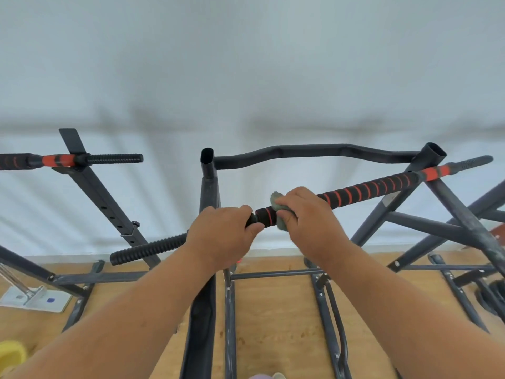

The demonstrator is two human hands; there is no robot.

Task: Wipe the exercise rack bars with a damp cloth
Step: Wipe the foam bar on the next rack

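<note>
A black bar with red spiral grip tape (366,188) lies across the dark metal exercise rack (209,192), running from a threaded end at lower left to upper right. My left hand (221,236) grips the bar just left of a short black-and-red foam section. My right hand (308,217) holds a grey-green cloth (280,212) wrapped round the bar right beside that section. Most of the cloth is hidden under my fingers.
A second black-and-red bar (68,160) rests on a rack arm at the left. A curved black crossbar (306,153) joins two open tubes behind my hands. Rack feet spread over the wooden floor (273,324). A yellow object (11,354) sits bottom left, against a white wall.
</note>
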